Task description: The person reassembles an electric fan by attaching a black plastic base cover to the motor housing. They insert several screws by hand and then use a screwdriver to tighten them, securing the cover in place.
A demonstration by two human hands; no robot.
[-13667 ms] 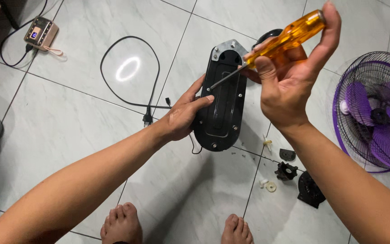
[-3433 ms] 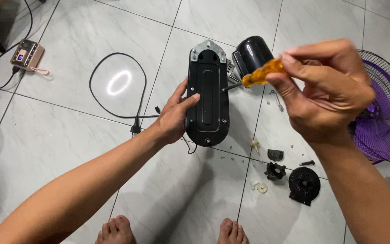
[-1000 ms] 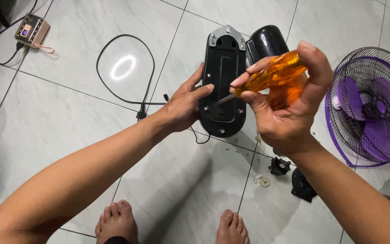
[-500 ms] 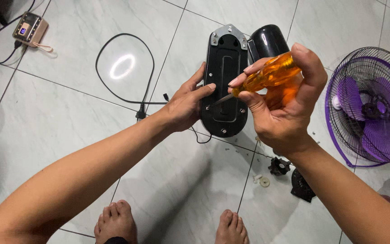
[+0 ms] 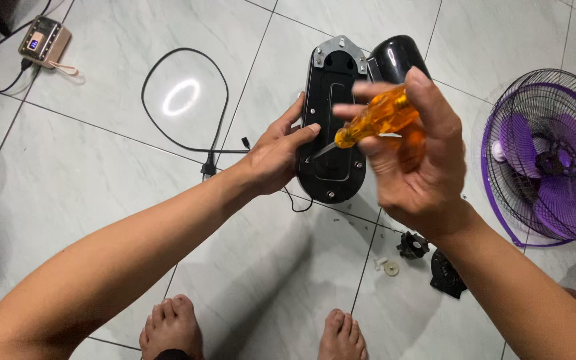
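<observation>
Slipping is the main risk: the right hand (image 5: 411, 170) is gripping the orange-handled screwdriver (image 5: 375, 120) at a slant, so its tip could skid off the screw. The left hand (image 5: 276, 155) is clasping the near-left edge of the black oval base (image 5: 331, 127), standing on the floor (image 5: 101, 180), bracing it. Beyond, loose small parts (image 5: 411, 245) could get lost.

One camera sits on the person's head. It looks straight down, close above the hands, onto the floor (image 5: 88, 200).
</observation>
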